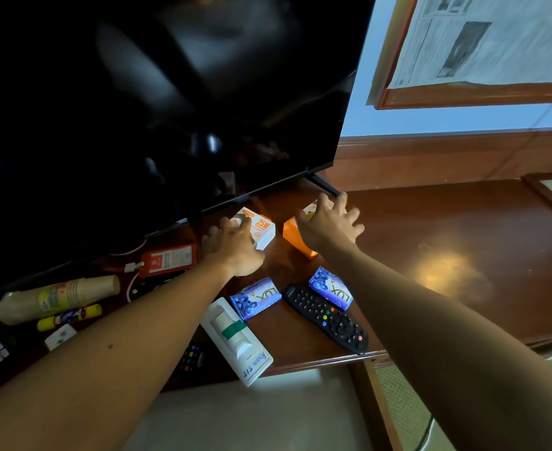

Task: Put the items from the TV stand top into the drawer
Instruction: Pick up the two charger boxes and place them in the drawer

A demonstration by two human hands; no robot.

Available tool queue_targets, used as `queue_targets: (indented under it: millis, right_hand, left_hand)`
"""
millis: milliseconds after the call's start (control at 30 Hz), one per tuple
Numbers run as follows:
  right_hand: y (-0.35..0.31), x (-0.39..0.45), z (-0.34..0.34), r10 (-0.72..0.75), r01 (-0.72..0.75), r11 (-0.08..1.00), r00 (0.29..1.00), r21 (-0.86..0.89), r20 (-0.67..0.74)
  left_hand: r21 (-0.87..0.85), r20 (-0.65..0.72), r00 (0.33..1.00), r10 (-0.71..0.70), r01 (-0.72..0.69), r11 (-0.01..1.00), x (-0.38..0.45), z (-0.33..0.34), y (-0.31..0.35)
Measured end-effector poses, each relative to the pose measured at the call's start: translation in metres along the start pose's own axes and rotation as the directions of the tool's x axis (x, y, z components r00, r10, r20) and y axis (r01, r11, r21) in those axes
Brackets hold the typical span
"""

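- Left hand (235, 247) is resting fingers-spread on the white-and-orange 25W charger box (257, 226), touching it but not yet wrapping it; right hand (328, 224) is hovering wide, fingers splayed, over the orange box (297, 237), with contact unclear from here.
- Both boxes are sitting on the tabletop (463, 229) just under the lower edge of the TV (170, 109); no drawer is showing in view.
- Risk: knuckles are working close to the TV's lower edge and its slim stand foot (325, 187) beyond the right hand; a lift straight up is likely clipping the panel.
- Risk: the boxes are light glossy card with sharp corners; a loose spread-finger hold is likely letting one slide or tip on the polished wood.
- Risk: forearms are passing over the two purple LUX soap bars (255, 299) (331, 289) and the black remote (326, 317) nearer the body; pulling back low could sweep them off the front edge.
- The white room-key holder (239, 336), below the left forearm, is already overhanging that edge, so a nudge is probably dropping it.
- Textures: soap wrappers are looking slick and crinkled; the remote is matte plastic with rubbery buttons; the tabletop is varnished, reflecting a lamp glow to the right of the right hand.
- Left of the left arm: a sleeve of stacked paper cups (63, 296) lying on its side, a yellow glue stick (69, 317), a red tagged pouch (167, 258).
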State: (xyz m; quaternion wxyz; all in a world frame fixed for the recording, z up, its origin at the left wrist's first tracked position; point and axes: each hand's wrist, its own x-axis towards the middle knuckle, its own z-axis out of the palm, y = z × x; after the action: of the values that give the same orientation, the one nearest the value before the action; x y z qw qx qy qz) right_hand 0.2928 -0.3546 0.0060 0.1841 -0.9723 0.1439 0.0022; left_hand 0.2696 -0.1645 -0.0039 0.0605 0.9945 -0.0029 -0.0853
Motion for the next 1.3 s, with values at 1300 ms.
queue_targets:
  millis: [1300]
  right_hand:
    - [0.051,-0.296,-0.038,0.027,-0.065,0.948,0.992,0.311,0.124]
  left_hand:
    - [-0.284,-0.099,0.992,-0.080,0.049,0.958,-0.270,0.005,-0.005]
